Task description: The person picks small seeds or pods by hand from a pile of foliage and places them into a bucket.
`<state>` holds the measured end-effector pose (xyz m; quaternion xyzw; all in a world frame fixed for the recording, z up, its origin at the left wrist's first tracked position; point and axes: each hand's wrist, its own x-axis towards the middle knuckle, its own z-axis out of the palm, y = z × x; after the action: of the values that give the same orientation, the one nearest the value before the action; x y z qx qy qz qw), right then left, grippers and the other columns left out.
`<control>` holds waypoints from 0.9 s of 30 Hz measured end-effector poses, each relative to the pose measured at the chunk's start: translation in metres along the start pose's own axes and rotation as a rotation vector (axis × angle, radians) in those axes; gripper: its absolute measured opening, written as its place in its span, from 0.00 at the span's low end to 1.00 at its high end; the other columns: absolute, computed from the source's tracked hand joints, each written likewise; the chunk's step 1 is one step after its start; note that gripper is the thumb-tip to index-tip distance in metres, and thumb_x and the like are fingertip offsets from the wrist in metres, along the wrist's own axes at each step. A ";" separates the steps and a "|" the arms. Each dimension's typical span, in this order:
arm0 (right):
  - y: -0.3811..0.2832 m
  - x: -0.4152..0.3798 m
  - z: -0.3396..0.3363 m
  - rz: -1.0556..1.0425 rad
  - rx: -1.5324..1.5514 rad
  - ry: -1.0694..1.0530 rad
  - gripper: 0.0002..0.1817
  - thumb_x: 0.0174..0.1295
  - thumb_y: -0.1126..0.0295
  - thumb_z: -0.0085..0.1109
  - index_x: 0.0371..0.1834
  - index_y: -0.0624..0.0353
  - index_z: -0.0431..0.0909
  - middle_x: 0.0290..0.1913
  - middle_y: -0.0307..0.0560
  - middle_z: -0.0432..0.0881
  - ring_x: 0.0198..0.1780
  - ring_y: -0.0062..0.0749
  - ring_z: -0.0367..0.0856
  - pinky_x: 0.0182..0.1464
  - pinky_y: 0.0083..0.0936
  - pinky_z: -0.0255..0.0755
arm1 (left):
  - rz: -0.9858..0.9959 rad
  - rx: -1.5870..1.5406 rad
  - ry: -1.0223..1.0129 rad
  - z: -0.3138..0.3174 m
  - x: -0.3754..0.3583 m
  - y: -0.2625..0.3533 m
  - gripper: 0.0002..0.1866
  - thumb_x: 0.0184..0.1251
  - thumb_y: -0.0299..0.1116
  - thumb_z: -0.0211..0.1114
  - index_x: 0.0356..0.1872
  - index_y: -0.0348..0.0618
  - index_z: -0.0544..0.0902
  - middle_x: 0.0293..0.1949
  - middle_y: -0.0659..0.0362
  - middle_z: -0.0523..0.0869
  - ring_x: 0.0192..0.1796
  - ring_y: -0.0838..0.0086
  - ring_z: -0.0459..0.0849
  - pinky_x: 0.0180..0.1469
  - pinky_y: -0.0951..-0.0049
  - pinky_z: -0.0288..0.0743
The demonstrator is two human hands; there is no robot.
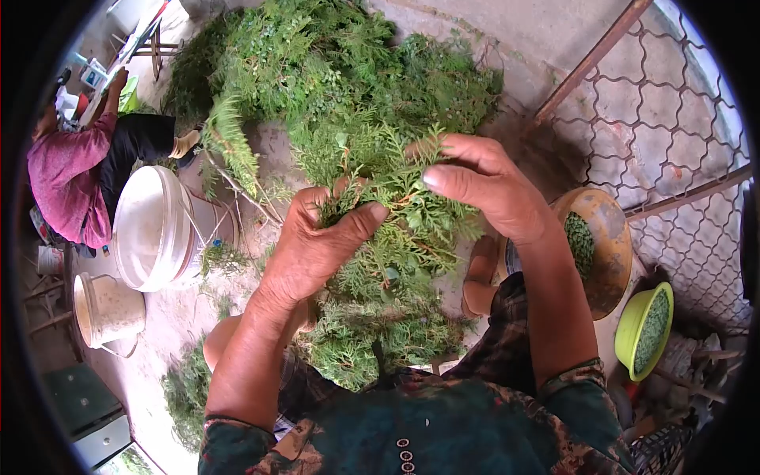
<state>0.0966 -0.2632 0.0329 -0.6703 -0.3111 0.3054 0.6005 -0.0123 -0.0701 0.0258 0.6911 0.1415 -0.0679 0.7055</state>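
Note:
In front of my body, a leafy green sprig [396,229] with small round green berries is held up between both hands. My left hand [328,233] is closed around its left side, with the thumb pressed over the leaves. At its upper right, my right hand [475,182] has its thumb and forefinger closing on the foliage; the exact pinch point is partly hidden by leaves. Beyond the hands lies a large heap of cut green branches [317,71], and more cuttings [380,336] lie below, between my legs.
White buckets [146,229] [111,310] stand at left, near a seated person in a pink top [75,174]. At right are a brown basin [613,245] and a lime-green bowl [620,340], both holding green berries, beside a wire mesh panel [657,103].

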 end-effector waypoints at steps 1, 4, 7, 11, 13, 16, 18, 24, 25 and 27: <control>0.006 -0.002 0.001 0.026 0.103 -0.017 0.15 0.59 0.66 0.59 0.45 0.64 0.77 0.32 0.33 0.76 0.36 0.15 0.71 0.39 0.14 0.64 | 0.011 -0.058 -0.010 0.001 0.000 0.000 0.10 0.57 0.31 0.68 0.39 0.41 0.82 0.32 0.64 0.85 0.36 0.83 0.79 0.38 0.81 0.72; 0.012 -0.006 0.010 0.073 0.164 0.096 0.09 0.57 0.68 0.61 0.34 0.63 0.79 0.30 0.34 0.76 0.34 0.13 0.70 0.37 0.16 0.66 | -0.025 0.011 -0.003 -0.001 0.000 0.008 0.09 0.58 0.31 0.68 0.39 0.41 0.82 0.32 0.65 0.84 0.35 0.84 0.78 0.37 0.82 0.71; 0.003 -0.002 0.008 -0.034 0.083 -0.008 0.10 0.55 0.72 0.64 0.38 0.65 0.78 0.32 0.35 0.78 0.36 0.12 0.72 0.37 0.18 0.68 | 0.039 0.012 -0.010 -0.004 0.002 0.000 0.09 0.58 0.33 0.67 0.37 0.42 0.82 0.28 0.68 0.82 0.29 0.86 0.75 0.32 0.82 0.68; 0.007 -0.001 0.013 -0.148 -0.092 0.095 0.09 0.55 0.74 0.62 0.38 0.65 0.78 0.28 0.33 0.77 0.29 0.11 0.70 0.29 0.17 0.67 | 0.090 0.102 0.011 -0.007 0.007 -0.003 0.08 0.59 0.32 0.67 0.36 0.41 0.82 0.26 0.68 0.82 0.27 0.87 0.73 0.30 0.83 0.68; 0.007 -0.003 0.016 -0.121 -0.178 0.157 0.08 0.55 0.75 0.63 0.36 0.64 0.77 0.28 0.34 0.77 0.31 0.13 0.71 0.32 0.16 0.67 | 0.119 0.125 0.025 -0.006 0.008 -0.004 0.07 0.59 0.32 0.67 0.35 0.41 0.82 0.25 0.68 0.82 0.27 0.88 0.73 0.29 0.83 0.68; 0.007 -0.003 0.017 -0.131 -0.313 0.245 0.05 0.55 0.77 0.61 0.33 0.63 0.76 0.27 0.34 0.75 0.31 0.13 0.72 0.33 0.16 0.67 | 0.152 0.131 0.073 -0.001 0.009 -0.003 0.06 0.59 0.31 0.67 0.34 0.40 0.82 0.26 0.67 0.83 0.29 0.87 0.75 0.32 0.82 0.70; 0.008 -0.005 0.015 -0.165 -0.363 0.274 0.03 0.55 0.78 0.59 0.32 0.63 0.75 0.25 0.34 0.74 0.30 0.13 0.71 0.31 0.17 0.67 | 0.171 0.080 0.037 -0.002 0.009 -0.005 0.06 0.58 0.30 0.67 0.33 0.41 0.81 0.27 0.65 0.84 0.31 0.85 0.77 0.34 0.81 0.72; 0.013 -0.007 -0.029 -0.208 -0.341 0.576 0.04 0.57 0.78 0.50 0.27 0.60 0.73 0.19 0.33 0.68 0.19 0.12 0.63 0.17 0.13 0.56 | 0.072 0.044 0.247 -0.022 0.007 -0.004 0.13 0.54 0.30 0.70 0.40 0.40 0.79 0.30 0.63 0.84 0.34 0.83 0.80 0.36 0.82 0.73; 0.012 -0.008 -0.029 -0.210 -0.340 0.577 0.04 0.57 0.78 0.50 0.27 0.60 0.73 0.19 0.33 0.68 0.19 0.12 0.63 0.17 0.13 0.56 | 0.042 0.099 0.221 -0.027 0.009 -0.005 0.21 0.52 0.31 0.72 0.46 0.39 0.74 0.32 0.61 0.84 0.36 0.81 0.81 0.36 0.81 0.75; 0.009 -0.010 -0.022 0.097 -0.116 0.436 0.04 0.62 0.70 0.52 0.35 0.57 0.75 0.24 0.32 0.73 0.16 0.09 0.60 0.15 0.10 0.54 | 0.033 0.070 0.221 -0.021 0.006 -0.003 0.21 0.52 0.31 0.73 0.46 0.39 0.75 0.31 0.62 0.84 0.34 0.82 0.80 0.34 0.81 0.74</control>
<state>0.1080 -0.2852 0.0264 -0.7679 -0.1586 0.1635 0.5987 -0.0100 -0.0486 0.0214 0.7209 0.2043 0.0155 0.6621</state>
